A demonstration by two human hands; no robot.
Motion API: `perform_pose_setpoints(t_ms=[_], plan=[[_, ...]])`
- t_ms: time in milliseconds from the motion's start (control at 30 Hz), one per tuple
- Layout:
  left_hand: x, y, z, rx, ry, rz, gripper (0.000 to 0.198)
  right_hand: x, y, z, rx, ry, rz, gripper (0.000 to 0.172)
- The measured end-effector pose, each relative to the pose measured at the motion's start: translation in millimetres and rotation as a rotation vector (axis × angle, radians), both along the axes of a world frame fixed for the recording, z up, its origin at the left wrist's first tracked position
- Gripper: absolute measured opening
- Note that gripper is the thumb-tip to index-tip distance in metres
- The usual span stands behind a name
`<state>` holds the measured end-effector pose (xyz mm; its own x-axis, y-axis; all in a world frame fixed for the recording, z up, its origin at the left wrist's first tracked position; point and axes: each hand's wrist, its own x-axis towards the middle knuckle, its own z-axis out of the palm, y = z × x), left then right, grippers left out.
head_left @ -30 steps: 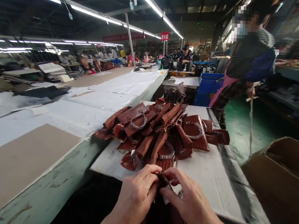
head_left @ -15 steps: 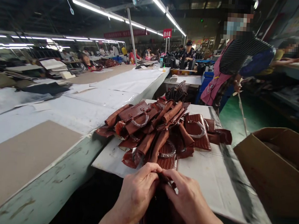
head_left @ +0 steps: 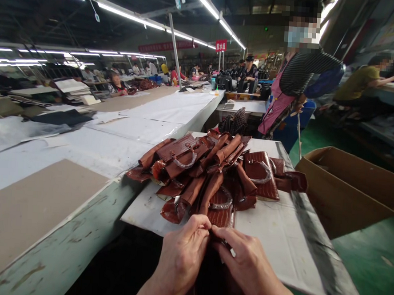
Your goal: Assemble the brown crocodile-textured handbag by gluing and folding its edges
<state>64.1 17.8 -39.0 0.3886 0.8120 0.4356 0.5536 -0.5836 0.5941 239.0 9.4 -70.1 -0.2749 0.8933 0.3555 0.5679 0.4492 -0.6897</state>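
My left hand point(head_left: 179, 257) and my right hand point(head_left: 243, 264) meet at the near edge of a small table point(head_left: 287, 242), fingers pinched together on a dark brown leather piece point(head_left: 218, 238) held between them. Most of that piece is hidden under my hands. Just beyond my fingers lies a heap of reddish-brown leather bag parts point(head_left: 215, 175) with metal rings, spread over white paper.
A long white-covered workbench point(head_left: 124, 134) runs along the left with a brown board point(head_left: 29, 204) on it. An open cardboard box point(head_left: 348, 188) stands on the green floor at right. A person in a striped top point(head_left: 301, 78) stands behind the table; other workers sit further back.
My hands stay pinched on the leather piece, shifting slightly. The view has swung, so the cardboard box sits further back. The standing person has walked left, behind the table.
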Motion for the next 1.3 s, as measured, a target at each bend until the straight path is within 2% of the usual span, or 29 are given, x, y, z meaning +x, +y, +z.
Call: perform_pose_setpoints(t_ms=[167,333,600,900,1133,1300], plan=[[10.6,3.9,-4.1,0.092,0.024,0.070,0.021,5.3,4.7,2.1,0.045,-0.019,-0.009,0.026],[14.6,6.5,-10.1,0.184,0.087,0.056,0.020,9.5,6.4,1.2,0.084,-0.079,-0.020,0.020],[14.8,3.4,-9.2,0.139,0.099,0.041,0.021,10.1,6.6,-1.8,0.119,-0.007,-0.033,0.019],[11.7,-1.9,-4.5,0.114,0.092,0.023,0.018,7.5,2.4,0.9,0.043,0.158,-0.027,0.017],[7.9,-3.1,-0.7,0.085,0.061,0.013,0.017,5.6,3.3,8.8,0.080,0.074,0.041,0.018],[2.5,-5.8,1.1,-0.004,0.040,0.035,0.016,4.2,4.6,7.8,0.089,0.073,0.053,0.018]])
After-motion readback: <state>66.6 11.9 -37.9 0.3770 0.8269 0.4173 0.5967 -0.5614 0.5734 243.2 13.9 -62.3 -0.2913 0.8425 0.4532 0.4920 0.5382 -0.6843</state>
